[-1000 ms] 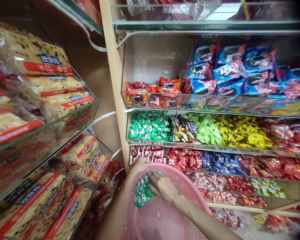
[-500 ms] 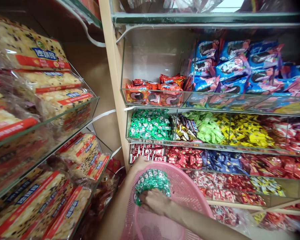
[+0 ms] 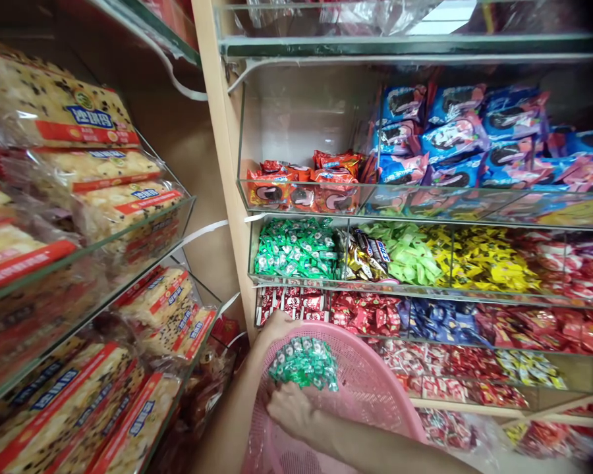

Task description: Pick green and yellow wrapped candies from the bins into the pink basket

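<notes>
A pink plastic mesh basket (image 3: 375,388) is tilted toward me in front of the candy shelves. My left hand (image 3: 275,324) grips its far left rim. A pile of small green-wrapped candies (image 3: 304,362) lies inside the basket near that rim. My right hand (image 3: 289,411) is inside the basket, just below the pile, with its fingers curled against the pile's near edge. I cannot see whether it holds any candies. A bin of the same green candies (image 3: 296,249) sits on the shelf above.
Glass-fronted shelves (image 3: 425,293) hold candy bins: lime green (image 3: 410,257), yellow (image 3: 484,260), red (image 3: 366,313). Blue and orange cookie packs (image 3: 454,138) fill the shelf above. On the left, tilted glass shelves (image 3: 143,220) carry wrapped cracker packs (image 3: 54,112).
My right hand has drawn back toward me from on top of the green candies. The candies now lie in an uncovered heap. My left hand stays on the rim.
</notes>
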`<move>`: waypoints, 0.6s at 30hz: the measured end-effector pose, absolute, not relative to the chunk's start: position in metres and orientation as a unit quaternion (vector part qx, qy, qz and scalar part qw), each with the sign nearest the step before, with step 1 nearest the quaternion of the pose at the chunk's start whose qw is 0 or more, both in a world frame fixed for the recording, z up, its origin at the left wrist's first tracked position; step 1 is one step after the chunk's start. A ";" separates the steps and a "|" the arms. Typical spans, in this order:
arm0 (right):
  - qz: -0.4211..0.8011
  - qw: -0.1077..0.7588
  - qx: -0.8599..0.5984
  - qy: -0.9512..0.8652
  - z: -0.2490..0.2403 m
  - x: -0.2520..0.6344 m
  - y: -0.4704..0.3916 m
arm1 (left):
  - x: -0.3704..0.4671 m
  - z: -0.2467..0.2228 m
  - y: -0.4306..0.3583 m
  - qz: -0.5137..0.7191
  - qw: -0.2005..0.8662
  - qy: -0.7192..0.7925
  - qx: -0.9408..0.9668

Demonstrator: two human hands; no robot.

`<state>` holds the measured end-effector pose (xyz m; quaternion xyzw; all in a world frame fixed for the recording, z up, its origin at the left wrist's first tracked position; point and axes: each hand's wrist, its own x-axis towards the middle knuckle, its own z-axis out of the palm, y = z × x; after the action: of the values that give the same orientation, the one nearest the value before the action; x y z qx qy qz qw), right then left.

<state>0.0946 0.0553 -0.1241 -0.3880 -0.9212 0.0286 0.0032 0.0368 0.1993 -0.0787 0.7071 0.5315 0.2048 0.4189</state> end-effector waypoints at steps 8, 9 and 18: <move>-0.012 0.016 -0.393 -0.919 -0.086 0.099 0.060 | 0.036 -0.080 0.200 0.203 0.432 0.517 0.711; 0.002 0.033 -0.407 -0.913 -0.082 0.101 0.063 | 0.036 -0.080 0.200 0.204 0.434 0.514 0.711; -0.034 0.046 -0.474 -0.879 -0.057 0.151 0.099 | 0.038 -0.089 0.207 0.218 0.417 0.506 0.723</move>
<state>0.1511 0.0994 -0.0569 -0.4735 -0.8789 -0.0336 0.0458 0.0375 0.2072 -0.0890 0.7228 0.5058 0.2181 0.4174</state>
